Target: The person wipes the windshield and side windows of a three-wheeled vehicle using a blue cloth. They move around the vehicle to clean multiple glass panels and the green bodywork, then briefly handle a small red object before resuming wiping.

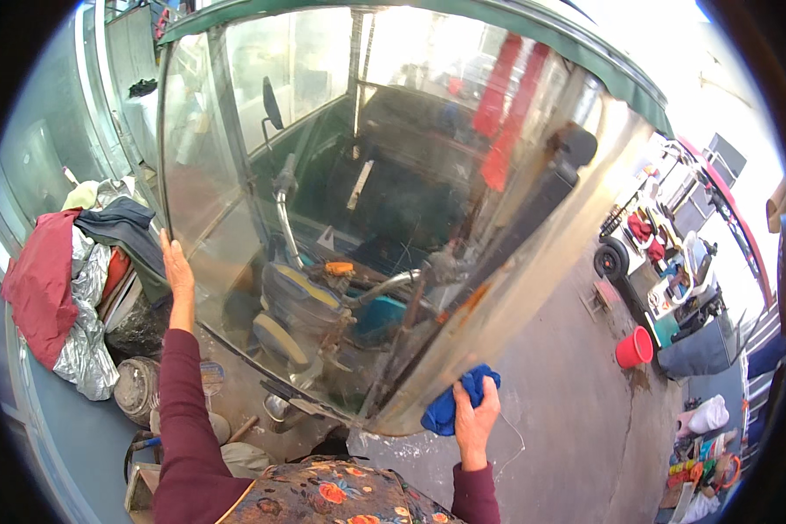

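Note:
Before me stands a vehicle cab with a large clear windshield (393,216) that is smudged and curves at its right side. My left hand (178,265) rests flat against the left edge of this windshield and holds nothing. In my right hand (475,416) is a bunched blue cloth (455,403), held at the lower right of the clear sheet. Through the sheet I see chrome handlebars (287,223), an orange-topped part (339,268) and a mirror (272,103). Red strips (507,118) hang inside at the upper right.
Left, red and silver covers (46,281) lie heaped beside a dirty round container (137,386). On the right, a red bucket (634,347) stands on the concrete floor (550,406) near a white open vehicle (668,275). Assorted items (701,458) lie at the lower right.

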The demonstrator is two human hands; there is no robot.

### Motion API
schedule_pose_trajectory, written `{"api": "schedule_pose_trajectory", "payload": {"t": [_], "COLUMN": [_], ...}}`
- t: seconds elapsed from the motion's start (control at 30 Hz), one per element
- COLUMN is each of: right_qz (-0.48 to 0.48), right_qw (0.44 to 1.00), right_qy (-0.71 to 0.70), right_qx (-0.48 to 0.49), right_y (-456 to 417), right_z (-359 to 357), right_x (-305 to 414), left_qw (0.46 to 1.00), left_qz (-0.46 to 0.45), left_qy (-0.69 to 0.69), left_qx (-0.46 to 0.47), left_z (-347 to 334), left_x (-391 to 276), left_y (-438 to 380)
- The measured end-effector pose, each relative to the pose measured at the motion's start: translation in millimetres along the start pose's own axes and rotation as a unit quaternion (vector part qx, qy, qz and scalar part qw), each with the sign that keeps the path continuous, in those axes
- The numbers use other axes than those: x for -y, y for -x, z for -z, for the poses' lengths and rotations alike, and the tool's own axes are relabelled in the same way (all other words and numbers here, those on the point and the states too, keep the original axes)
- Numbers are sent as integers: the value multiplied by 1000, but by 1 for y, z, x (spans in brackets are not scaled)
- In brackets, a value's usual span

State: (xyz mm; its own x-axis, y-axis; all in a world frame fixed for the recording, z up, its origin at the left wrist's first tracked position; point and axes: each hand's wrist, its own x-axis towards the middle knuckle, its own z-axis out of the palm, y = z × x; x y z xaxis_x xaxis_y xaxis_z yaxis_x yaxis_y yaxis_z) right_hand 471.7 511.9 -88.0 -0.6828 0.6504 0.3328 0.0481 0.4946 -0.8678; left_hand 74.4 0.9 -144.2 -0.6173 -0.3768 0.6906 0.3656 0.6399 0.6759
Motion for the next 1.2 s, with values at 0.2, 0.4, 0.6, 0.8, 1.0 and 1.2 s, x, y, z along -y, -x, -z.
{"api": "schedule_pose_trajectory", "payload": {"t": [0.2, 0.4, 0.6, 0.8, 1.0, 1.2], "right_qz": [-35, -57, -74, -33, 114, 360], "right_qw": [998, 991, 974, 955, 906, 829], "right_qy": [-55, -106, -153, -201, -240, -179], "right_qx": [6, 57, 151, 217, 331, 389], "right_y": [3, -5, -12, -19, -28, -33], "right_z": [9, 18, 48, 92, 106, 60], "right_x": [-3, -1, 0, 15, 75, 143], "left_qw": [999, 997, 984, 954, 906, 822], "left_qz": [27, 46, 155, 122, -190, -157], "left_qy": [-25, -68, 64, 246, 276, 427], "left_qx": [-31, 9, 58, 117, 260, 344], "left_z": [1, 29, 60, 88, 125, 117], "left_x": [-31, -58, -140, -308, -431, -450], "left_y": [24, 46, 129, 205, 240, 269]}}
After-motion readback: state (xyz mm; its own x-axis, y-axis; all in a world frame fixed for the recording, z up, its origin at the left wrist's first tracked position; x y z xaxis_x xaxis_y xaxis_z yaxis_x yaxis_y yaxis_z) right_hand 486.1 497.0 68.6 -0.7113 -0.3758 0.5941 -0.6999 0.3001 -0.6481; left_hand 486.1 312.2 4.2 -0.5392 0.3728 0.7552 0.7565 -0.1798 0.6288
